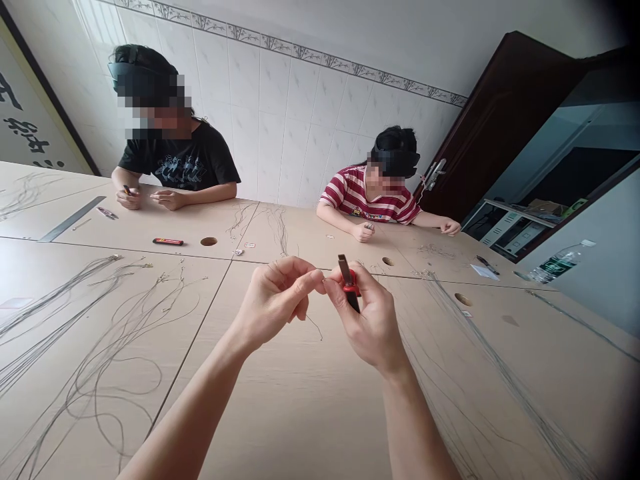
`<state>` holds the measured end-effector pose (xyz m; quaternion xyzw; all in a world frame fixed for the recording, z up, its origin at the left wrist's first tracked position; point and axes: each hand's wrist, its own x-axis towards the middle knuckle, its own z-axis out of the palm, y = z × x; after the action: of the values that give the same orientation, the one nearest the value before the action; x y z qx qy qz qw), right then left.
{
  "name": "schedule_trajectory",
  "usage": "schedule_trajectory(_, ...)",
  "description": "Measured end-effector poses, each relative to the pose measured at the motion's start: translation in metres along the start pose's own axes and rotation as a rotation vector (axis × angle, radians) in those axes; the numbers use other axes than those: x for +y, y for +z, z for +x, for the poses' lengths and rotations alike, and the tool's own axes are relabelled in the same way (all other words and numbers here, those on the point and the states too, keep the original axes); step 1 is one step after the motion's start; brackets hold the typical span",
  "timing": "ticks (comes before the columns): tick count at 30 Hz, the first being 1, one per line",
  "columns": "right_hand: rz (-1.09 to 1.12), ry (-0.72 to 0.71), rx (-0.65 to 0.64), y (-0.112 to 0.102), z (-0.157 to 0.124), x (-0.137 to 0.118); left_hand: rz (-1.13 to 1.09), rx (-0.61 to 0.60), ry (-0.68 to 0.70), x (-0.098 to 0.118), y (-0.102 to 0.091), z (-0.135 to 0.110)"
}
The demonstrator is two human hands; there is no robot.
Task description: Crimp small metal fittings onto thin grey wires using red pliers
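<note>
My left hand (277, 300) is closed in a pinch, its fingertips meeting those of my right hand over the middle of the table. A thin dark cord (315, 327) hangs just below the left fingers; the pinched part is hidden between the fingertips. My right hand (367, 317) is closed around a small black tool with a red part (351, 288), its narrow dark end pointing up. That tool's exact kind is not clear. Thumb and forefinger of this hand also press together beside the left fingertips.
Bundles of thin grey cords (95, 300) spread over the left of the table (280, 413), with more cords (495, 360) on the right. A red and black object (168, 241), a metal ruler (73, 219) and a water bottle (563, 262) lie farther off. Two people sit opposite.
</note>
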<state>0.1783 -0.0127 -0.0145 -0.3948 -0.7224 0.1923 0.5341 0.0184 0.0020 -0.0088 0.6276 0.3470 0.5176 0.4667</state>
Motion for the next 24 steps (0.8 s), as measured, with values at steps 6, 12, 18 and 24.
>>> schedule_trajectory(6, -0.081, -0.029, 0.005, 0.0010, -0.0014, 0.0003, -0.033, 0.016, -0.020, -0.0019, 0.0027, 0.0006)
schedule_trajectory(12, 0.021, 0.054, -0.032, -0.0007, -0.0010, -0.0014, -0.039, -0.018, 0.021, -0.0008, -0.0005, -0.0003)
schedule_trajectory(18, 0.145, 0.149, -0.035, -0.0030, -0.0020, -0.0019, 0.056, -0.044, 0.033, 0.0014, -0.0025, -0.0005)
schedule_trajectory(24, 0.129, 0.150, -0.025, -0.0039, -0.0026, -0.0035, 0.095, 0.022, 0.019, 0.0024, -0.0036, -0.0013)
